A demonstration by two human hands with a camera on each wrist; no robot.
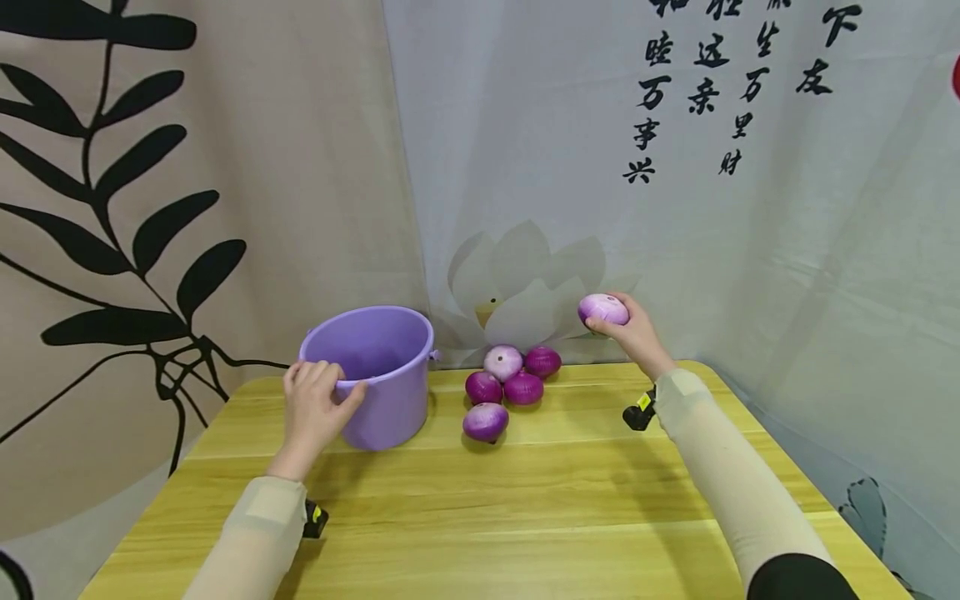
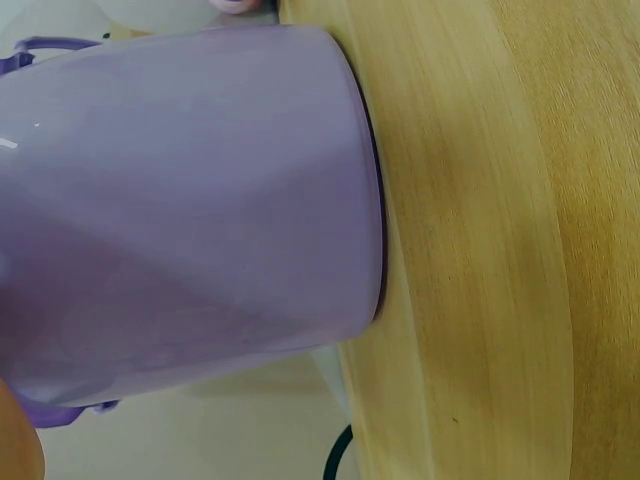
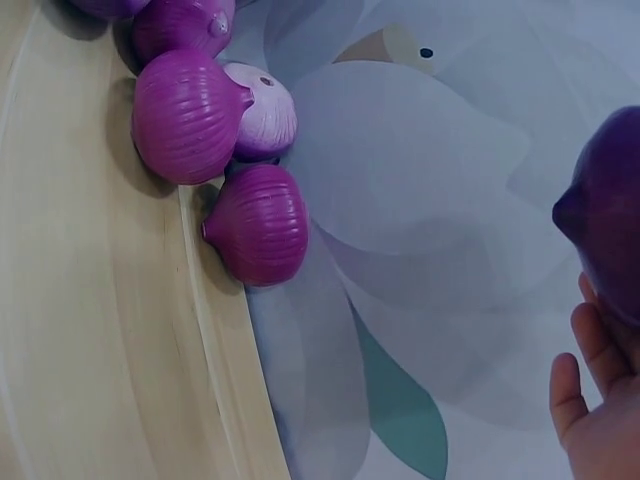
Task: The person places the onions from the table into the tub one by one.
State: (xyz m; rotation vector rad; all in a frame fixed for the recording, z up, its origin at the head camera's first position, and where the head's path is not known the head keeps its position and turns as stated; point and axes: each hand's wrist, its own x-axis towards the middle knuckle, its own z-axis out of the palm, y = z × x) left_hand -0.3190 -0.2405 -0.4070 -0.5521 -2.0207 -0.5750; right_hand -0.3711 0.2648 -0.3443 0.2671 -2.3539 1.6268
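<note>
A purple bucket [image 1: 390,408] stands upright at the back left of the table, and my left hand [image 1: 317,410] grips its near rim, fingers over the edge and thumb along the outside. In the left wrist view the bucket's smooth side [image 2: 200,200] fills much of the picture. At the back right, my right hand [image 1: 639,335] holds a purple-and-white onion [image 1: 603,309] up above the table. The right wrist view catches the dark side of that onion [image 3: 615,210] with fingers beneath it. Several more onions [image 1: 523,388] sit clustered on the table between the hands.
The yellow wooden table [image 1: 480,517] meets a hanging cloth [image 1: 540,167] with printed writing and a flower at its back edge. One onion [image 1: 485,422] lies nearest the front of the cluster, to the right of the bucket.
</note>
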